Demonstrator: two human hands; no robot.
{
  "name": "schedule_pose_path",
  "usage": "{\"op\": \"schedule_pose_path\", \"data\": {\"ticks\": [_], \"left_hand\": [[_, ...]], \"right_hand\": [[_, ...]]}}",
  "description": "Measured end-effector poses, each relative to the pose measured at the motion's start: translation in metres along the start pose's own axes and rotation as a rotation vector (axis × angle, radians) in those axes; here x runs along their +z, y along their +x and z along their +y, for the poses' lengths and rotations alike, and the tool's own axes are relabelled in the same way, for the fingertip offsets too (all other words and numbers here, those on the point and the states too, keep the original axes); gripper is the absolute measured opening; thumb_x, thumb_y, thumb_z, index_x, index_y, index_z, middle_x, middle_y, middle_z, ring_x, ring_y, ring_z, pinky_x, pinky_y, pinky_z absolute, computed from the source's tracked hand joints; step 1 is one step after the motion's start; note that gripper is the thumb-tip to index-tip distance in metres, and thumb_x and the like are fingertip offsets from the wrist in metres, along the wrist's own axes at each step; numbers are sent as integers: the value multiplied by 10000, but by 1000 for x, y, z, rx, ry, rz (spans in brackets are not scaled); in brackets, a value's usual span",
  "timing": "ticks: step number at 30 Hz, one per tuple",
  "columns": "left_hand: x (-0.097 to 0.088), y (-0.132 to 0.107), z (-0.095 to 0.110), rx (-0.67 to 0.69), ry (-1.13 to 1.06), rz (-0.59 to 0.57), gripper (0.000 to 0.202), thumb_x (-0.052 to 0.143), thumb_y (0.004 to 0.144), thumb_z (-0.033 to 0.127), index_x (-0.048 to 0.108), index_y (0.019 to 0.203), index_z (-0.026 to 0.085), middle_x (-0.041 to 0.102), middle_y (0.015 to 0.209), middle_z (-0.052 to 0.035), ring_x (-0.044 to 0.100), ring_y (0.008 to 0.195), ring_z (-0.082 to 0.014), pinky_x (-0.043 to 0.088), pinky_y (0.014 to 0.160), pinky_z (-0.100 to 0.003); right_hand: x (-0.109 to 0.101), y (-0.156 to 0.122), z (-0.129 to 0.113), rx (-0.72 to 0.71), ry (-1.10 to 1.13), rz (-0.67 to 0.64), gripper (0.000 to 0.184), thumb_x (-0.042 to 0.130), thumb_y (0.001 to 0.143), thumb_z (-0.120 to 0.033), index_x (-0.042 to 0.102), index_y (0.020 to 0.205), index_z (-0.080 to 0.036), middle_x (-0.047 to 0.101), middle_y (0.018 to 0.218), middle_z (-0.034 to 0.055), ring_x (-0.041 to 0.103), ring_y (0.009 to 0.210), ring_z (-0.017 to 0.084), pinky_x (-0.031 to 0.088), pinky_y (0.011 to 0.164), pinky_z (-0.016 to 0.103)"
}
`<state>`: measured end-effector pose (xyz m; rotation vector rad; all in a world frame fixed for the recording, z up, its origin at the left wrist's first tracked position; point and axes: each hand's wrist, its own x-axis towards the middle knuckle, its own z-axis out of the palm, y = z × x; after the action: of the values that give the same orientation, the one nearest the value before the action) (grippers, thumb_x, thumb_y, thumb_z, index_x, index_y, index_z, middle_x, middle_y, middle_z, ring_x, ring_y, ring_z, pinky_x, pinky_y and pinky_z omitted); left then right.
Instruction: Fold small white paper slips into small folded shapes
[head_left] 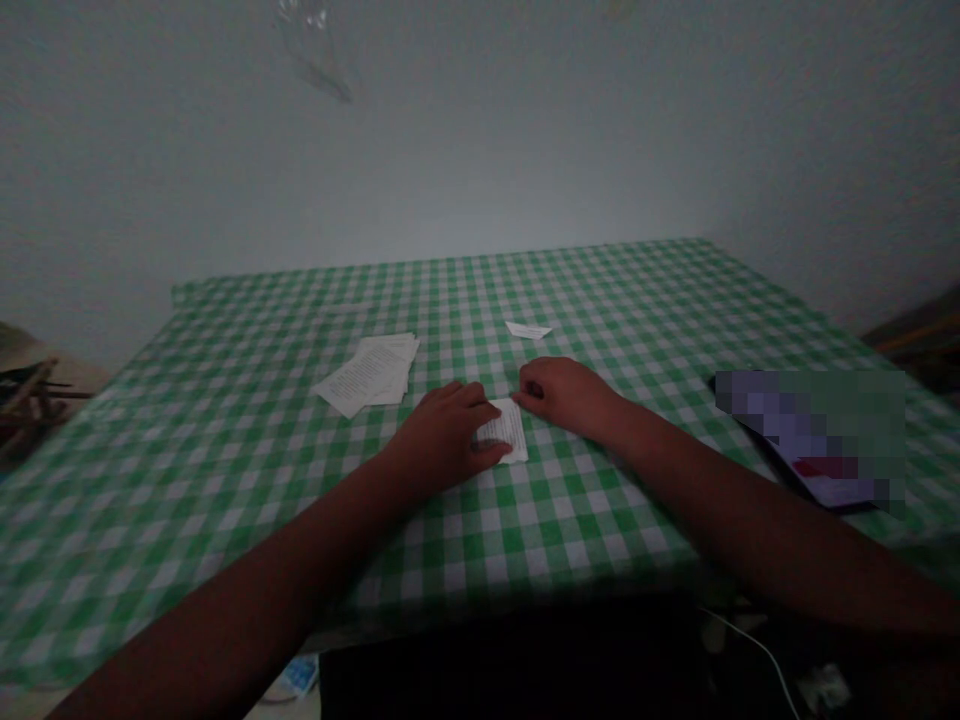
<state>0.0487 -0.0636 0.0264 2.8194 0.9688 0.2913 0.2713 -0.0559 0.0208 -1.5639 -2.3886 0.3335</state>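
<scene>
A small sheet of printed paper (514,428), seemingly folded, lies on the checked tablecloth in front of me. My left hand (454,432) rests over its left part, with the thumb and fingers holding it down. At the paper's upper right corner, my right hand (559,392) is closed, thumb and index finger pinched together; whether the corner is between them is hard to see. Beyond the right hand stands a small folded white paper (529,330). A loose pile of printed sheets (367,372) lies to the left, past my left hand.
A green and white checked tablecloth (600,515) covers the table, which meets a plain wall (480,140) at the back. On the right lies a dark-edged device with a blurred screen (817,440). A white cable (765,650) hangs below the front edge.
</scene>
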Motion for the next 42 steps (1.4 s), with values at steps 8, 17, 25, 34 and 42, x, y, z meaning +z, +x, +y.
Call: {"op": "schedule_pose_path", "data": {"ticks": [8, 17, 25, 34, 42], "left_hand": [[-1, 0, 1, -2, -5, -3, 327, 653, 880, 447, 676, 1105, 211, 607, 1039, -60, 550, 997, -239, 440, 936, -415], [-1, -1, 0, 5, 5, -10, 322, 654, 877, 448, 683, 1084, 204, 598, 1025, -61, 545, 979, -238, 445, 921, -411], [-1, 0, 0, 19, 13, -9, 295, 589, 929, 423, 675, 1107, 204, 600, 1030, -62, 545, 985, -231, 441, 928, -409], [0, 2, 0, 0, 47, -31, 254, 557, 955, 362, 674, 1110, 198, 603, 1036, -62, 542, 990, -224, 440, 936, -400], [1, 2, 0, -11, 38, -35, 250, 577, 939, 363, 678, 1109, 210, 603, 1025, -59, 541, 971, -221, 440, 914, -395]], "right_hand": [[-4, -4, -1, -65, 17, -36, 158, 616, 887, -292, 602, 767, -190, 629, 792, 23, 527, 715, 152, 327, 624, 285], [-13, -18, -10, -154, 69, -161, 135, 652, 854, -262, 598, 752, -193, 625, 759, 10, 516, 669, 141, 333, 597, 283], [-6, -6, -6, -22, 35, -58, 149, 628, 860, -257, 593, 730, -191, 624, 756, 24, 511, 681, 149, 312, 599, 294], [-13, -11, -10, -118, 84, -177, 157, 629, 852, -259, 595, 722, -180, 606, 720, 5, 499, 656, 127, 307, 589, 267], [-19, -22, -13, -188, 161, -286, 138, 631, 822, -222, 589, 696, -184, 594, 692, -17, 483, 613, 101, 314, 584, 249]]}}
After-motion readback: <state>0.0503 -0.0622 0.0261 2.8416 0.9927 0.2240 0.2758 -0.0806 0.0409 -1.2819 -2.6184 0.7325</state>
